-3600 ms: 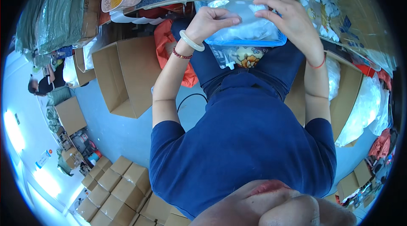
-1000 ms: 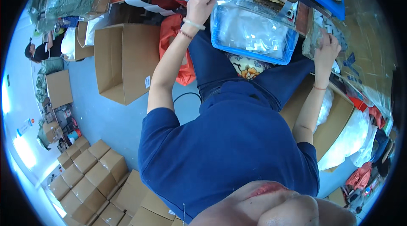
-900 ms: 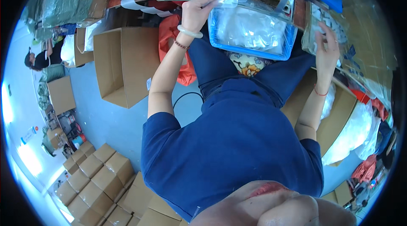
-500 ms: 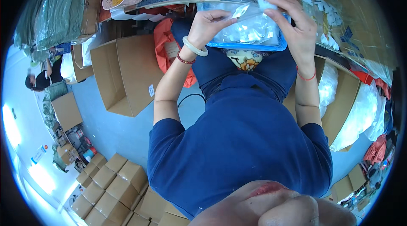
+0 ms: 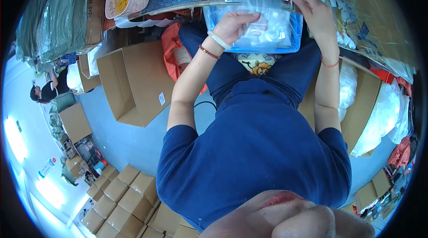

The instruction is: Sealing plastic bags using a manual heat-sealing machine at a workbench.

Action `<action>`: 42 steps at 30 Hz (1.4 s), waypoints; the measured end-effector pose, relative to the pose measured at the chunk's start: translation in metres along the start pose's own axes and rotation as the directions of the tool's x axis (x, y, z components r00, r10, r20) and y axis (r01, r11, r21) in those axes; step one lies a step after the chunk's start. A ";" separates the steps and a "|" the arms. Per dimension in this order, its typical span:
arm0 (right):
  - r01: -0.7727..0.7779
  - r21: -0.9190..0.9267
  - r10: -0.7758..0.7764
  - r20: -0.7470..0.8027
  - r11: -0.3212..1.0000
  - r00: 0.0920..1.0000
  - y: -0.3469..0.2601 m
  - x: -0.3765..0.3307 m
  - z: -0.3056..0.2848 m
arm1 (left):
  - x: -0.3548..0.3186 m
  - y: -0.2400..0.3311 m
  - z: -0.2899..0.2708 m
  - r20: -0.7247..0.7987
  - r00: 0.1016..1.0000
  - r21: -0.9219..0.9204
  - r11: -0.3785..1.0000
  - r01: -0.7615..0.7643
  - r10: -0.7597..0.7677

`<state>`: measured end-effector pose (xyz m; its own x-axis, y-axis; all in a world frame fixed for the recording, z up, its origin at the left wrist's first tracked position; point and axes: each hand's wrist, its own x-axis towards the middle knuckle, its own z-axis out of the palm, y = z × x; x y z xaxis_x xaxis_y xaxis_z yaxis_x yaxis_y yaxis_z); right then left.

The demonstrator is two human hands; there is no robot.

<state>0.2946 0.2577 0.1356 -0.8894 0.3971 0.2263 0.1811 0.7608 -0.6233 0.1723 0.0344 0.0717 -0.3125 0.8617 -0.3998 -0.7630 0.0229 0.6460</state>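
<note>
Holding a clear crinkled plastic bag [image 5: 263, 26] over the shallow blue plastic tray [image 5: 209, 24], your left hand [image 5: 234, 24] is gripping its front. Your right hand [image 5: 314, 8] is pinching its upper edge; judging by this, you are mid-bagging, and a firm, level hold is needed next.

Left of the hands, an open cardboard box [image 5: 133, 82] stands on the blue floor [image 5: 129, 140], an orange bag [image 5: 174, 55] just beside it. Farther left lie green bundles [image 5: 58, 19]. Below, closed cartons [image 5: 120, 198] are stacked. Right of the hands, clear plastic bags [image 5: 383, 113] pile up.
</note>
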 end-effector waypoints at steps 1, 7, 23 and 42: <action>-0.034 -0.014 0.034 0.035 0.999 0.999 0.010 -0.003 -0.004 | 0.007 0.001 -0.001 -0.032 0.999 -0.054 0.998 -0.019 0.017; -0.029 -0.523 -0.067 -0.163 0.852 0.984 0.084 0.006 0.003 | 0.024 -0.004 -0.005 -0.110 0.994 -0.135 0.990 -0.033 0.018; -0.082 -0.504 -0.052 -0.245 0.860 0.968 0.117 -0.011 -0.004 | -0.008 0.031 -0.115 0.460 0.504 0.824 -0.563 0.063 0.731; 0.315 0.300 -0.311 -0.061 0.901 0.948 -0.071 -0.010 -0.007 | -0.054 0.036 0.018 -0.087 0.851 0.801 0.544 -0.249 0.518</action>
<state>0.2930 0.2036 0.1823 -0.8744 0.1708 0.4541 -0.2428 0.6563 -0.7143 0.1715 -0.0021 0.1278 -0.7101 0.7013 -0.0623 0.1164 0.2042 0.9720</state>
